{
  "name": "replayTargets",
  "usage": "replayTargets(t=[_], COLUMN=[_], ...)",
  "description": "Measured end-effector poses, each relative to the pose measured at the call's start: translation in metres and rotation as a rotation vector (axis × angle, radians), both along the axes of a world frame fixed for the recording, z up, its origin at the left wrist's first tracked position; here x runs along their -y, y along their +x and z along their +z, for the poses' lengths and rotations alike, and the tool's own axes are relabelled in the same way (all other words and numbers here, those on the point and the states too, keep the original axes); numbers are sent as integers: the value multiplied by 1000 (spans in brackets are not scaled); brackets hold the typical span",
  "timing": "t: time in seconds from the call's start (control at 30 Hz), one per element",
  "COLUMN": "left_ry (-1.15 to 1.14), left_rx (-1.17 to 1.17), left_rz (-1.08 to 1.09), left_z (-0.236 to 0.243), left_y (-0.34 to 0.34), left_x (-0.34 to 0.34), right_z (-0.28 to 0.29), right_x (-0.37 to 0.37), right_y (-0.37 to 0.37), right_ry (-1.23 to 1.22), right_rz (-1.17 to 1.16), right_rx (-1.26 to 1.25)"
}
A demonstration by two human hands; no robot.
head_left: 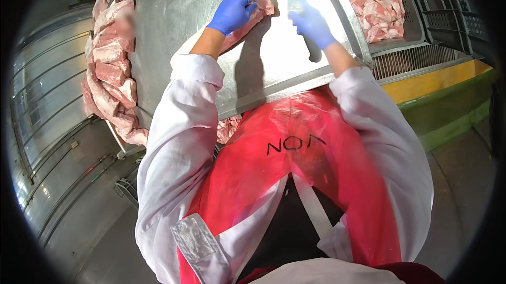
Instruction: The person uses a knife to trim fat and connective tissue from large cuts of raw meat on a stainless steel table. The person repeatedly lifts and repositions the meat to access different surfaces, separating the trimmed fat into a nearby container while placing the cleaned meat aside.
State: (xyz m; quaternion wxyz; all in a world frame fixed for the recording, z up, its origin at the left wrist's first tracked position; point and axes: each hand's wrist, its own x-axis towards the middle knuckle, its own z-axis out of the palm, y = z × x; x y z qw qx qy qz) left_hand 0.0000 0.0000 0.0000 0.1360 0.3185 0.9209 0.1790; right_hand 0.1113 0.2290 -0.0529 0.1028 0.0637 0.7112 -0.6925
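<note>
Just past the red apron (295, 126), the right hand (315, 24) is closed round a knife (313, 52), its blade lost in glare, apart from the meat. A little farther left on the metal table (158, 36), the left hand (233, 12) curls tight on a piece of meat (264, 0) lying there; I'd judge this is trimming, the next move calling for a steady hold and the edge brought clear of those fingers, while stacked cuts (110, 65) lie off left and pale trimmings (369, 4) to the right
</note>
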Motion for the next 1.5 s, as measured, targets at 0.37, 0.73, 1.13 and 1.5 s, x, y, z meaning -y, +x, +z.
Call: replayTargets(t=[0.37, 0.73, 1.13, 1.5], left_ry=[83, 131, 242, 220], left_rx=[124, 116, 8, 39], left_rz=[59, 48, -95, -27], left_z=[38, 60, 102, 145], left_y=[-23, -46, -57, -48], left_x=[-11, 11, 9, 17], right_z=[-3, 19, 10, 37], right_x=[-16, -3, 68, 140], right_y=[33, 9, 13, 10], right_ry=[134, 118, 183, 147], right_rz=[436, 590, 544, 480], right_rx=[91, 100, 106, 144])
